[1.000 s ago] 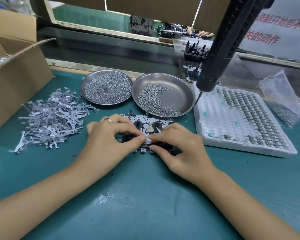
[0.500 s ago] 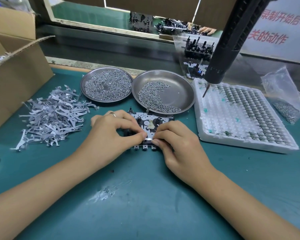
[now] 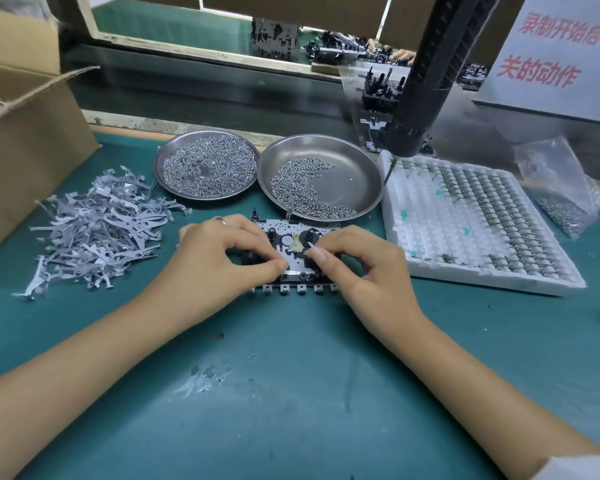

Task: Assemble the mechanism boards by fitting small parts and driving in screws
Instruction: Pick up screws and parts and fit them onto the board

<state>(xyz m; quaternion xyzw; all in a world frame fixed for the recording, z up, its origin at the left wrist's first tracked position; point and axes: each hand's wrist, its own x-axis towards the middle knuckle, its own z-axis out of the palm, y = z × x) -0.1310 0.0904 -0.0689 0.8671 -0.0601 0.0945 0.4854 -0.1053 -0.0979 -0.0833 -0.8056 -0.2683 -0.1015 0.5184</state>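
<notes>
A green tabletop is carrying everything here. A cardboard box is standing open at its far left corner, and a white foam tray is lying at the right, its far rows filled with small grey parts. A black powered screwdriver is hanging down from above, its tip hovering over the tray's near left corner. A heap of grey metal strips is lying loose beside the box. Two round steel dishes are sitting side by side behind the hands: the left dish is nearly covered with screws, while the right dish is holding a crescent of screws along its near left side. A clear plastic bag with more small parts is slumping at the far right.

The mechanism board is lying flat on the tabletop just in front of the right dish, a row of small metal tabs showing along its near edge. The left hand is resting on the board's left part, thumb and forefinger pinched together at its middle; a ring is showing on one finger. The right hand is covering the board's right part, its fingers curling and pinching at a small piece on the board, too tiny to identify.
</notes>
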